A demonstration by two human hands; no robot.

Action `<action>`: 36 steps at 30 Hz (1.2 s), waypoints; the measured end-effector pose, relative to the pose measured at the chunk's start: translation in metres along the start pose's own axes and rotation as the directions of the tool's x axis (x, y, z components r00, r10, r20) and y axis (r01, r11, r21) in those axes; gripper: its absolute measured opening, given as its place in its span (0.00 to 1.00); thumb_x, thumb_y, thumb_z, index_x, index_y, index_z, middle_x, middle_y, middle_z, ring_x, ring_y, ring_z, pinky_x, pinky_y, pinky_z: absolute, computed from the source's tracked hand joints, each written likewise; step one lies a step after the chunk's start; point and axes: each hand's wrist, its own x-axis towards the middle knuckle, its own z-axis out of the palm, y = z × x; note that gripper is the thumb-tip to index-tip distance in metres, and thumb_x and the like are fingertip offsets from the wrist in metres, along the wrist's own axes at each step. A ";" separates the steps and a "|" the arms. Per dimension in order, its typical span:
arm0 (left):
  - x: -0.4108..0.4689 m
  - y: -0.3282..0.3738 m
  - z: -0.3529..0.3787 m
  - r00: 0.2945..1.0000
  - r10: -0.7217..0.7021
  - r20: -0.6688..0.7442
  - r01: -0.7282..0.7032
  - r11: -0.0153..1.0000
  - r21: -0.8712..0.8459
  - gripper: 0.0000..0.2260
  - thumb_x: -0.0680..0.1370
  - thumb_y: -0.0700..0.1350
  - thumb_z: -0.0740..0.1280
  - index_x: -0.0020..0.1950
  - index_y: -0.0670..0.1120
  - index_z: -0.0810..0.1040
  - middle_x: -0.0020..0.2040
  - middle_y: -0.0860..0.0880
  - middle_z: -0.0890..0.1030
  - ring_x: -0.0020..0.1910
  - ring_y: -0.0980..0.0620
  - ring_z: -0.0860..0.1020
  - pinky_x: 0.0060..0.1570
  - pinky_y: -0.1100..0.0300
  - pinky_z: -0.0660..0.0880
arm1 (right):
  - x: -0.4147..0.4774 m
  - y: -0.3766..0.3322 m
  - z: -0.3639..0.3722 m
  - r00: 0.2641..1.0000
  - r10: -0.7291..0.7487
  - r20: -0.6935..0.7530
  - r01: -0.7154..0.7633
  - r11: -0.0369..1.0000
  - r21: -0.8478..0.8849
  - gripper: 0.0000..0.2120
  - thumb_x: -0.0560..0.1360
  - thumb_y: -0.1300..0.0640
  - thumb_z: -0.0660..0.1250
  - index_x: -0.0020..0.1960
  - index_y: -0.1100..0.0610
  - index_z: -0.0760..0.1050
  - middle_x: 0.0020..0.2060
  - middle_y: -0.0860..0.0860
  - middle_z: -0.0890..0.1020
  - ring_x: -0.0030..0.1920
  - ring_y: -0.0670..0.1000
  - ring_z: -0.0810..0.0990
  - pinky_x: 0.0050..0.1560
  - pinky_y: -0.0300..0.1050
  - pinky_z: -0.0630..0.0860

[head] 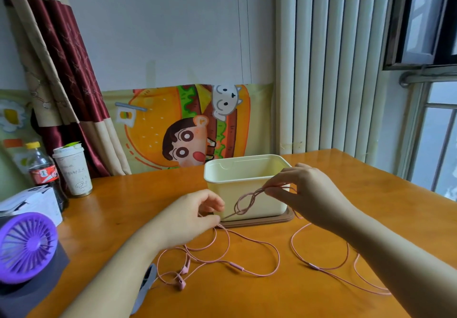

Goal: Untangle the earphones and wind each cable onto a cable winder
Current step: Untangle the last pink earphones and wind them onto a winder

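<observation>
On my feed the left hand (193, 216) has its fingers curled, thumb and forefinger pinching the pink cables (257, 246) just above the table (321, 300). The right hand (309, 194) is raised a little higher, to the right. Its thumb and fingertips pinch several strands together, and the other fingers are loosely bent.

Between the two hands the strands run taut through a loose knot (243, 204), which hangs in the air in front of the tub (247, 176). I cannot tell how many strands pass through it.

From the left hand the cables fall onto the table in wide, overlapping loops. A pair of earbuds (181, 278) lies near the left forearm and one remote (237, 267) lies in the middle of the loops. More cable trails from under the right hand, looping under the right forearm, with a second remote (314, 265) on it.

The cream tub is open and upright on a brown lid (259, 222), behind the knot. A grey strip (148, 283) shows beside the left forearm; I cannot tell what it is.

At the table's left edge I see a purple fan (27, 246), a white box (32, 204), a cola bottle (42, 172) and a paper cup (73, 172). A curtain (61, 70) hangs behind them, and a radiator (333, 70) stands at the back right.
</observation>
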 end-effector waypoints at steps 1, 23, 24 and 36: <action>0.002 0.004 0.002 0.999 0.011 0.040 -0.009 0.998 -0.059 0.10 0.78 0.46 0.68 0.57 0.57 0.76 0.54 0.60 0.80 0.56 0.65 0.76 0.53 0.72 0.73 | 0.000 -0.003 0.001 1.000 -0.010 0.011 0.010 1.000 0.005 0.10 0.74 0.48 0.67 0.53 0.46 0.82 0.47 0.38 0.81 0.44 0.35 0.71 0.41 0.28 0.68; -0.001 0.028 0.040 0.921 0.000 -0.389 -0.142 0.931 -0.337 0.04 0.79 0.44 0.67 0.44 0.49 0.79 0.39 0.52 0.84 0.39 0.57 0.83 0.41 0.62 0.80 | -0.025 -0.025 0.022 0.988 0.125 -0.094 -0.101 0.970 0.220 0.09 0.75 0.58 0.69 0.46 0.45 0.73 0.35 0.35 0.72 0.35 0.36 0.74 0.34 0.30 0.70; -0.002 0.028 0.040 0.930 -0.002 -0.368 -0.138 0.925 -0.354 0.04 0.79 0.44 0.67 0.44 0.50 0.79 0.39 0.53 0.85 0.40 0.57 0.84 0.42 0.61 0.80 | -0.024 -0.024 0.021 0.987 0.143 -0.077 -0.118 0.957 0.264 0.09 0.76 0.59 0.68 0.46 0.45 0.73 0.33 0.36 0.72 0.35 0.35 0.74 0.34 0.30 0.70; -0.002 0.028 0.043 0.944 0.017 -0.330 -0.174 0.876 -0.450 0.07 0.79 0.47 0.65 0.49 0.50 0.83 0.45 0.55 0.85 0.50 0.57 0.83 0.54 0.56 0.79 | -0.022 -0.023 0.017 0.997 0.067 -0.048 -0.046 0.934 0.355 0.09 0.73 0.58 0.71 0.41 0.44 0.75 0.35 0.37 0.78 0.42 0.36 0.77 0.39 0.28 0.73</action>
